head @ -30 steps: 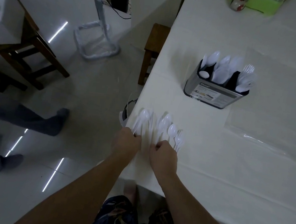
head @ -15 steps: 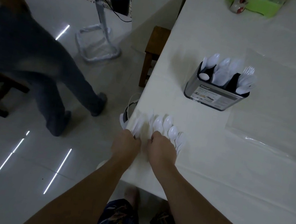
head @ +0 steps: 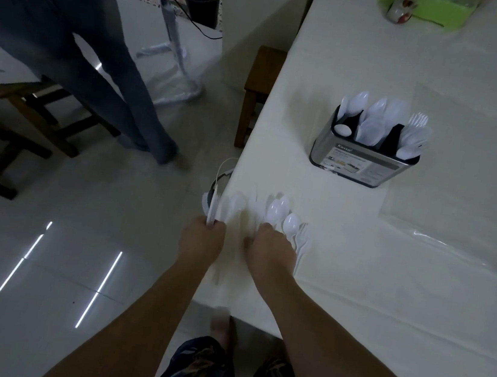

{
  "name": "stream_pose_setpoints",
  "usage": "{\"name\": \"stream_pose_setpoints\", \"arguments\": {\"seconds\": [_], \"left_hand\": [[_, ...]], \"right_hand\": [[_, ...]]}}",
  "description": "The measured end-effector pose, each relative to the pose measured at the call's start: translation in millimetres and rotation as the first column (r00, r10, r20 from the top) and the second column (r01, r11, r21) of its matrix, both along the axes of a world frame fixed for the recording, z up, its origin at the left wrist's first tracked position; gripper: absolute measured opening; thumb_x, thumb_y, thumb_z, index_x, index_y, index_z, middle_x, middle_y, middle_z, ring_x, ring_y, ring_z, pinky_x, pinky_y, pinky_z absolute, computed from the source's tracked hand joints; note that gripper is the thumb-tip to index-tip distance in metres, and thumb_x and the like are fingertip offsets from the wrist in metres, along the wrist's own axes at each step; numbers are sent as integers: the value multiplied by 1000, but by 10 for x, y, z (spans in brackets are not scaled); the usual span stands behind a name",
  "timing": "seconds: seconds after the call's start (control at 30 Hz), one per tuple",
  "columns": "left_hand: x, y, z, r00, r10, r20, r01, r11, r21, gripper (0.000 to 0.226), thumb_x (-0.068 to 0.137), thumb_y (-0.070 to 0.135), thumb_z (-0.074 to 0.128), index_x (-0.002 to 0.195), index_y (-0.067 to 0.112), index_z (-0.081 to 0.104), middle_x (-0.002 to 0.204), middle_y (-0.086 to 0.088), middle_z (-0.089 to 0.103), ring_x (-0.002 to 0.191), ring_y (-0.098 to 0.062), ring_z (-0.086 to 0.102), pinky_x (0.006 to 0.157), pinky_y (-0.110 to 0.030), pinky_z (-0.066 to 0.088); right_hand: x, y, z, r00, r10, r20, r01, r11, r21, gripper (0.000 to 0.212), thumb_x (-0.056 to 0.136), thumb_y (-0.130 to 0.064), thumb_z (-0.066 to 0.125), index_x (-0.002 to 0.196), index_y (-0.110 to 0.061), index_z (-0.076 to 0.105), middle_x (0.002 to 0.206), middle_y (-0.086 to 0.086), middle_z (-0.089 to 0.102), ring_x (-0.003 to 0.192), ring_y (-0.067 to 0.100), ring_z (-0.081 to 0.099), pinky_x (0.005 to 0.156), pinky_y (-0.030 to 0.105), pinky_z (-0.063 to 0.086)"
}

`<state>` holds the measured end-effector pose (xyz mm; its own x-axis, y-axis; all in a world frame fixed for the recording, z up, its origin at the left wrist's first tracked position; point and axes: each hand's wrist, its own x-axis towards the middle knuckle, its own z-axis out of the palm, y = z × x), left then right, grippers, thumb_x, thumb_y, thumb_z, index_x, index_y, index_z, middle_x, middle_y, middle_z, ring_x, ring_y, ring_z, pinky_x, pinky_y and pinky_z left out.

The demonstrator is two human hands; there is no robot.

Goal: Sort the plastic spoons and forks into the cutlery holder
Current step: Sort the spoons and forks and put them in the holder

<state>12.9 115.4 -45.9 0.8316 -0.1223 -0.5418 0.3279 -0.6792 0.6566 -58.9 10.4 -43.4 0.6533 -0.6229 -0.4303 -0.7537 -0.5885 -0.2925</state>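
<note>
Both hands down at the near left corner of the white table (head: 357,266), right at the edge. Left hand (head: 201,239) curled into a fist around a bunch of white plastic handles (head: 212,212), bowls fanning out past the table edge. Right hand (head: 270,251) just beside it, fingers bent down over more handles, probably pinching them, though hard to tell in this dim light. Loose spoons (head: 276,211) sticking out just ahead of the knuckles, with a fork (head: 302,236) at the right end of the row. Cutlery holder (head: 361,162) well apart from the hands, further up the table and to the right, already stuffed with spoons on the left and forks on the right. Clear plastic sheet (head: 446,214) flat beside it.
</note>
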Motion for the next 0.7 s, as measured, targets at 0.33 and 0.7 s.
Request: {"name": "stream_pose_setpoints", "arguments": {"seconds": [0.33, 0.7], "left_hand": [[28, -8, -5, 950, 161, -267, -238, 927, -289, 19, 93, 20, 52, 99, 6, 63, 74, -6, 66, 56, -17, 46, 52, -29, 40], [-30, -119, -5, 967, 102, -235, -176, 930, -322, 36, 86, 46, 65, 94, 11, 64, 72, -3, 61, 60, -18, 58, 48, -27, 44]], "right_hand": [[-113, 10, 23, 971, -234, 43, 225, 961, 164, 21, 84, -14, 47, 63, -13, 52, 61, 0, 55, 59, 19, 54, 45, 21, 32], [-272, 377, 161, 937, -226, 266, 135, 938, 321, 18, 88, -28, 56, 79, -17, 67, 68, -7, 63, 63, 8, 60, 64, 29, 56]]}}
